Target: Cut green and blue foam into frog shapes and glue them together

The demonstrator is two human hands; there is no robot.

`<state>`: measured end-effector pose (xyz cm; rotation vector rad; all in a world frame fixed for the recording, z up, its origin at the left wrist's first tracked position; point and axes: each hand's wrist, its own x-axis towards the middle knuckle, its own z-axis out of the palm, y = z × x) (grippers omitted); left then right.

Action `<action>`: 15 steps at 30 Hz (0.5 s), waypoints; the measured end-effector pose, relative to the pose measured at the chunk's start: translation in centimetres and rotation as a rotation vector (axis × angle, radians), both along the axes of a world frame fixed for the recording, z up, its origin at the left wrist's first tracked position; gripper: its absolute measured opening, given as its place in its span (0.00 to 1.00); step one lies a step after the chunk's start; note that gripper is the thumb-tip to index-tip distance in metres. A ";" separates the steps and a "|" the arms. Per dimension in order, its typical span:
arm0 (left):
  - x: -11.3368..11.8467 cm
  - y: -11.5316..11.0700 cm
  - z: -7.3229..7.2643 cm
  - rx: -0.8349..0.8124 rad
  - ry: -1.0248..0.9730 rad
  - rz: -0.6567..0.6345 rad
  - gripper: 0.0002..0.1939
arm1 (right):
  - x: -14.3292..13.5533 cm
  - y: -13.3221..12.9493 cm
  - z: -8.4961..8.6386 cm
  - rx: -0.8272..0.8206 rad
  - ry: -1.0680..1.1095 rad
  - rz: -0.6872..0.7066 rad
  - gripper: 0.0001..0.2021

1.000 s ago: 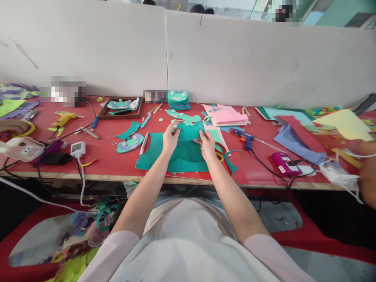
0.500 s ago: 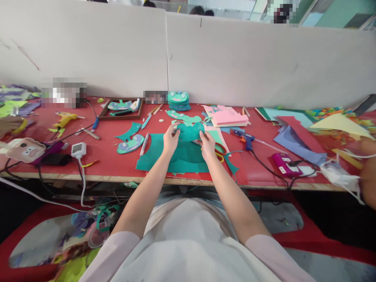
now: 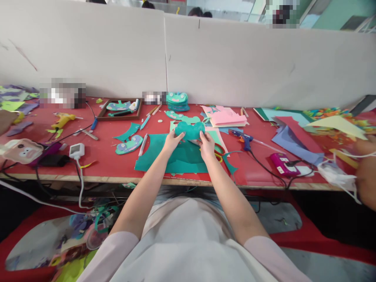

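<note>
A teal felt cutout [image 3: 190, 129] with a wavy top edge is held up between my two hands. My left hand [image 3: 174, 141] pinches its left end, thumb in front. My right hand [image 3: 207, 144] grips its right end, and a pair of scissors with red and yellow handles [image 3: 219, 152] shows at this hand; whether the hand also holds them is unclear. Under the hands lies a larger teal felt sheet [image 3: 158, 156], with a pen [image 3: 143, 145] on its left edge. Left of it are a decorated felt frog face [image 3: 129, 145] and a teal scrap [image 3: 128, 132].
Behind my hands stands a stack of frog faces [image 3: 178, 102]. A wooden tray [image 3: 101, 114] is at the back left. Pink felt [image 3: 226, 116], a blue glue gun [image 3: 243, 138] and a purple power strip [image 3: 283, 164] lie to the right. Other people's hands [image 3: 366, 172] show at both sides.
My left hand has turned, its thumb now lying across the front of the felt cutout. The cutout faces me more fully. At far left, another person's hand has shifted outward.
</note>
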<state>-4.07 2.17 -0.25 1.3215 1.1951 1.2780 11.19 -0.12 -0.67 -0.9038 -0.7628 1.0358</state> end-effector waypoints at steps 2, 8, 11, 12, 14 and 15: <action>0.0 0.0 0.0 0.001 0.038 -0.014 0.14 | 0.0 -0.1 0.1 -0.002 -0.006 -0.013 0.15; -0.1 -0.1 0.2 0.065 -0.034 0.038 0.14 | -0.5 -0.7 0.6 0.007 -0.066 0.015 0.15; -0.2 -0.2 0.4 0.069 -0.044 0.040 0.16 | -0.9 -1.0 0.9 -0.009 -0.203 0.058 0.18; -0.2 -0.3 0.4 0.070 -0.041 0.036 0.16 | -1.0 -1.1 0.9 -0.021 -0.245 0.068 0.18; -0.2 -0.4 0.4 0.080 -0.023 0.032 0.15 | -1.0 -1.1 0.9 -0.039 -0.299 0.073 0.19; -0.2 -0.4 0.3 0.085 -0.010 0.031 0.15 | -0.9 -1.1 0.9 -0.043 -0.308 0.068 0.19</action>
